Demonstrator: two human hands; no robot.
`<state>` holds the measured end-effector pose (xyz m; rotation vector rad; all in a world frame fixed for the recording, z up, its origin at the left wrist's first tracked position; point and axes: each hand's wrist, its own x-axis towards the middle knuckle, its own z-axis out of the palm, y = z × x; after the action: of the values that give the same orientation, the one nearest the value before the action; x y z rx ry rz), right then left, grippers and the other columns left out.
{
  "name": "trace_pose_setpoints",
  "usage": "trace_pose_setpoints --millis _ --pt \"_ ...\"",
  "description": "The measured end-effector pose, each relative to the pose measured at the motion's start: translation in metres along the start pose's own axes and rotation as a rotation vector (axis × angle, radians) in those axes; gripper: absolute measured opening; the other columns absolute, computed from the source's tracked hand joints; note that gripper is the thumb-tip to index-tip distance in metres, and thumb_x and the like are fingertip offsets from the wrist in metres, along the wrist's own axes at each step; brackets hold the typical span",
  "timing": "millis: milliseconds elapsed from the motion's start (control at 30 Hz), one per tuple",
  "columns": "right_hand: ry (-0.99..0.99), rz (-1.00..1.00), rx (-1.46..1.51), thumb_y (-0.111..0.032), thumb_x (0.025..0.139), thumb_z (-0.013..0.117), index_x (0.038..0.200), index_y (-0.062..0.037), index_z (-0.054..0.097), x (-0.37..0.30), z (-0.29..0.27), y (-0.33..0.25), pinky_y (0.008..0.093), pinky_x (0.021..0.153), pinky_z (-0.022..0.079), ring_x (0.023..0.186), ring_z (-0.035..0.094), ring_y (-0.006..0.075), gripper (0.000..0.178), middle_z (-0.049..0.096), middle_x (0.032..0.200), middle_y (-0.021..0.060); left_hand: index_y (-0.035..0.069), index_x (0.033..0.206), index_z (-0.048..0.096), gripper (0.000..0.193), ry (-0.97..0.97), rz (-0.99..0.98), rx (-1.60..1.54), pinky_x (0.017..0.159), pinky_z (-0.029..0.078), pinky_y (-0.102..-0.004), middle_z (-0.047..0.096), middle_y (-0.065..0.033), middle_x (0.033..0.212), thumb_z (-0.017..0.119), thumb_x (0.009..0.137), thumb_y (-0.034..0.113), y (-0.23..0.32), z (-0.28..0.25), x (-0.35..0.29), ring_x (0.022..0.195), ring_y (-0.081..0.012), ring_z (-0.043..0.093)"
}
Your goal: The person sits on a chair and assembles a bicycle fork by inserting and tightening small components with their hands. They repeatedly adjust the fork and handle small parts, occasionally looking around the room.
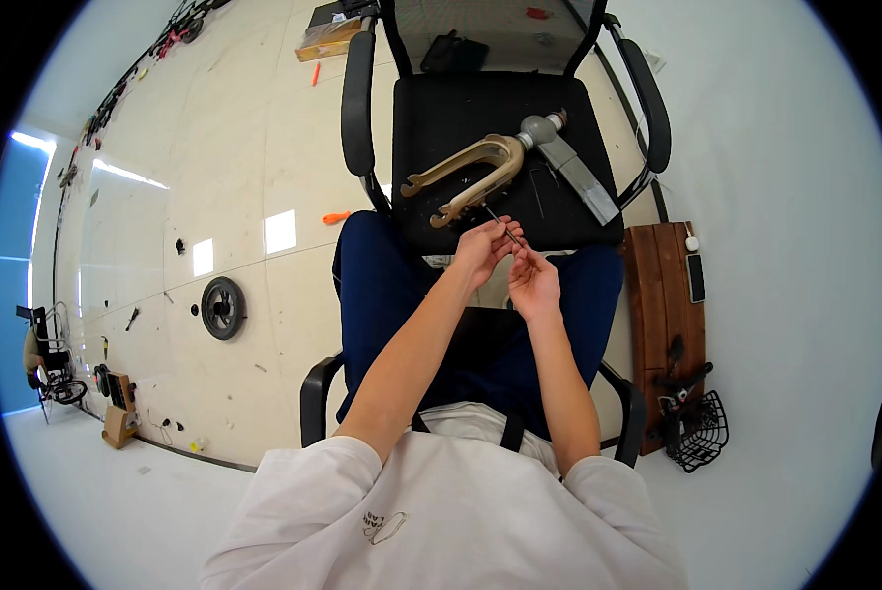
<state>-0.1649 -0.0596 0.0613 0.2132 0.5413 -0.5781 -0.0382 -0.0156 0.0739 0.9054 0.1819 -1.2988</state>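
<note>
My left hand (pixel 479 248) and my right hand (pixel 534 283) are close together in front of a black office chair seat. Both sets of fingers pinch a thin dark metal rod (pixel 493 213), its far end pointing up and left toward the fork; its exact kind is too small to tell. A gold-brown bicycle fork (pixel 505 157) lies on the seat (pixel 584 108), its two prongs toward the left. Joined to the fork's right end is a grey metal joint (pixel 537 130) with a flat grey bar (pixel 581 180). Beside the bar lies a thin dark L-shaped tool (pixel 536 194).
Armrests (pixel 359 103) flank the seat. On the tiled floor at left are a small black wheel (pixel 224 308) and an orange-handled tool (pixel 336 217). To the right stands a brown wooden bench (pixel 652 295) holding a phone (pixel 695 277), with a black wire basket (pixel 702 433) near it.
</note>
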Motion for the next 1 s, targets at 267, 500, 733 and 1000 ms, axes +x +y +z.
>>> trace_pose_setpoints --millis 267,500,733,1000 --pt "0.036 -0.647 -1.342 -0.015 0.095 0.050 0.107 0.0006 0.052 -0.012 0.013 0.007 0.0281 0.062 0.055 0.073 0.068 0.0196 0.020 0.065 0.086 0.0132 0.001 0.105 0.061 0.018 0.132 -0.022 0.023 0.077 0.053 -0.0256 0.065 -0.0096 0.100 0.060 0.090 0.011 0.004 0.000 -0.001 0.090 -0.0163 0.064" --pt "0.131 -0.260 -0.495 -0.009 0.089 0.055 0.101 -0.0012 0.052 -0.001 0.009 0.003 0.0290 0.064 0.055 0.071 0.066 0.0194 0.014 0.065 0.083 0.0143 0.001 0.098 0.062 0.015 0.153 -0.026 0.058 0.074 0.053 -0.0248 0.066 -0.0064 0.087 0.065 0.087 0.012 0.002 -0.006 0.007 0.078 -0.0153 0.063" --pt "0.044 -0.124 -0.441 -0.008 0.089 0.055 0.097 -0.0017 0.054 -0.005 0.005 0.002 0.0300 0.065 0.055 0.074 0.065 0.0191 0.011 0.065 0.086 0.0131 0.000 0.110 0.056 0.024 -0.014 -0.030 -0.024 0.080 0.051 -0.0298 0.062 -0.0086 0.103 0.055 0.093 0.017 0.003 -0.004 -0.004 0.089 -0.0181 0.061" --pt "0.076 -0.961 -1.713 -0.014 0.091 0.059 0.091 0.0026 0.059 -0.018 0.024 0.024 0.0282 0.061 0.052 0.067 0.067 0.0183 0.016 0.065 0.074 0.0129 0.002 0.102 0.060 0.019 0.091 -0.022 0.073 0.078 0.052 -0.0291 0.064 -0.0086 0.098 0.058 0.092 0.018 0.008 -0.003 -0.003 0.086 -0.0172 0.061"
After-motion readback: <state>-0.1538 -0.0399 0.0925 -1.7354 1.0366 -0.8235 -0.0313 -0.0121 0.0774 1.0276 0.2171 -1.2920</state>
